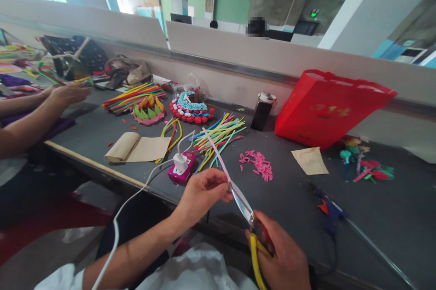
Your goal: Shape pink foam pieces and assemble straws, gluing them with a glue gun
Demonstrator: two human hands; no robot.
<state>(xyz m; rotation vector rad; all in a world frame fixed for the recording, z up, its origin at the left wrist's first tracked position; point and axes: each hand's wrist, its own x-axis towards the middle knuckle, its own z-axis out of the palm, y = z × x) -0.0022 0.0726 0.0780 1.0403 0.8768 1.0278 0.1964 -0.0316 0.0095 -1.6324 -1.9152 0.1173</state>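
My left hand (203, 191) pinches a pale pink pipe cleaner (215, 153) that sticks up and away over the grey table (289, 194). My right hand (282, 258) grips yellow-handled scissors (245, 208). Their blades lie against the pipe cleaner just past my left fingertips. A small heap of pink cut pieces (258, 163) lies on the table beyond the scissors. A bundle of coloured pipe cleaners (220, 135) lies behind my left hand.
A pink power strip with a white plug (181, 166) and cable, brown paper (138, 148), a blue glue gun (329, 209), a red bag (329, 106), a dark bottle (262, 110) and finished craft pieces (190, 107) sit on the table. Another person's hands (66, 95) work at the left.
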